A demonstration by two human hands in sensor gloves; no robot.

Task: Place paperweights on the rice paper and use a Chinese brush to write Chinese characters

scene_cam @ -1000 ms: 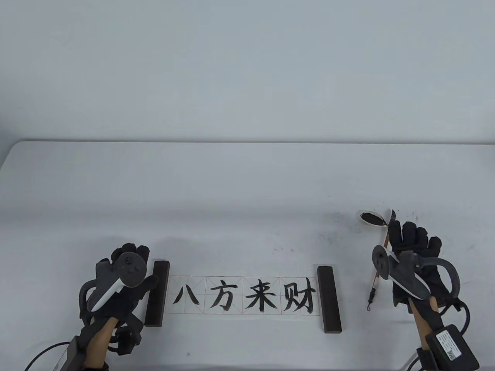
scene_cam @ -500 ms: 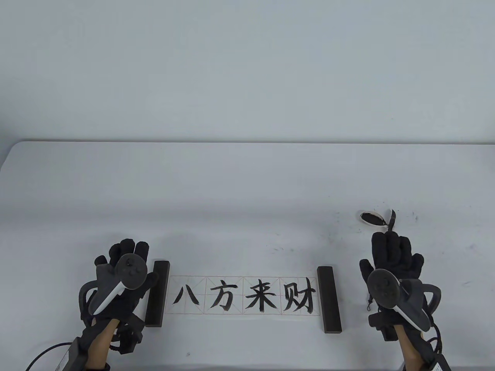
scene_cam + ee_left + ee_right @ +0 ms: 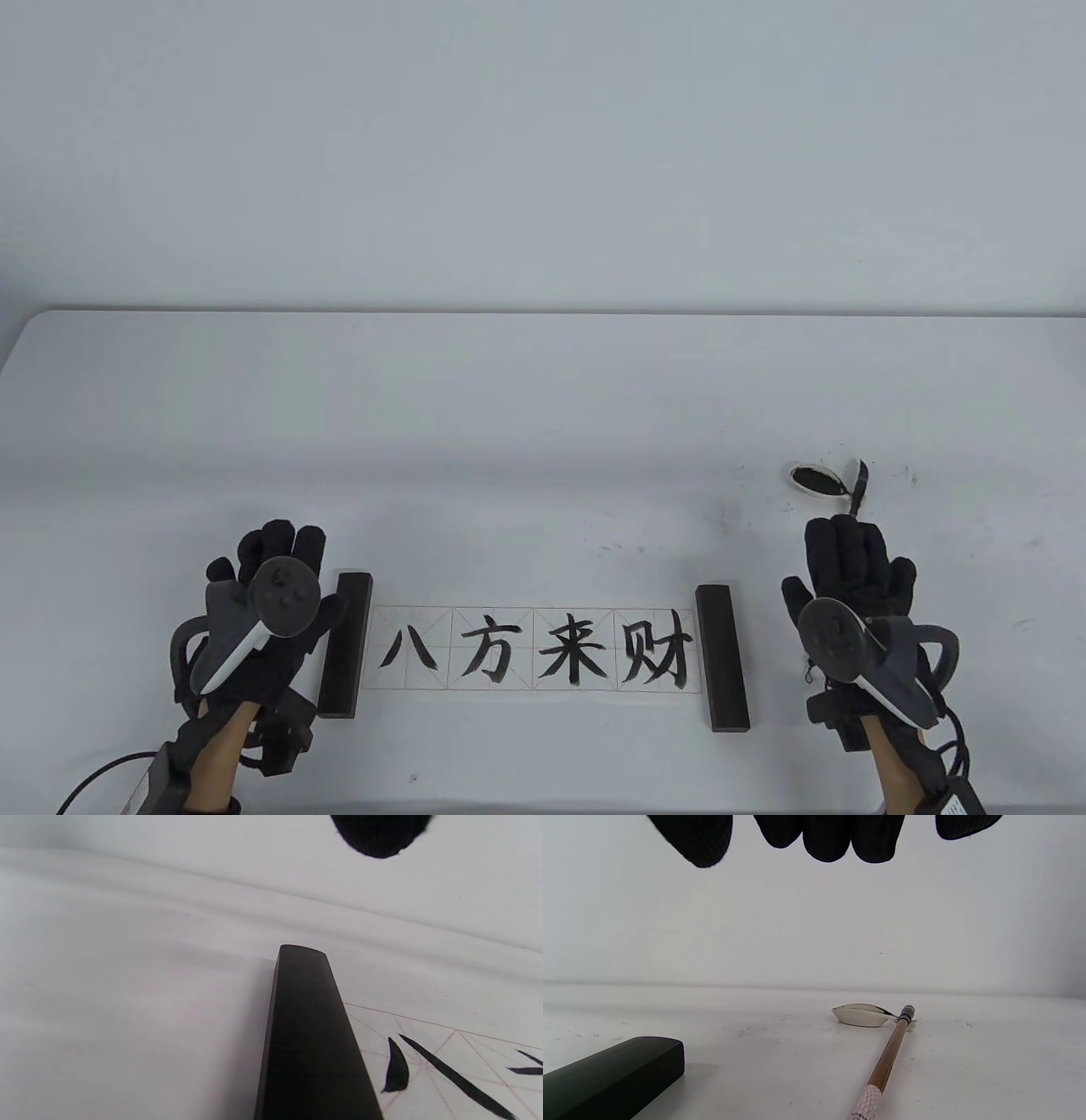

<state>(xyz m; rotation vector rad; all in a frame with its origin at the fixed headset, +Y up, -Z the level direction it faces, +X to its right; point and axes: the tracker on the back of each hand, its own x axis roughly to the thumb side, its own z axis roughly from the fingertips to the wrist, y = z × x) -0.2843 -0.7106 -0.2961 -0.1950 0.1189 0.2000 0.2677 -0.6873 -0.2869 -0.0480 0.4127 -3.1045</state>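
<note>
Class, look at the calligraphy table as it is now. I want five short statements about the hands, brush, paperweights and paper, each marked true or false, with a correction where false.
1. The right hand grips the brush. False: the brush lies on the table, and the fingers hold nothing.
2. Four characters are written on the rice paper. True.
3. The left paperweight and the right paperweight sit at the paper's two ends. True.
4. The ink dish sits left of the paper. False: it is at far right.
5. The left hand lifts a paperweight. False: it holds nothing.
</note>
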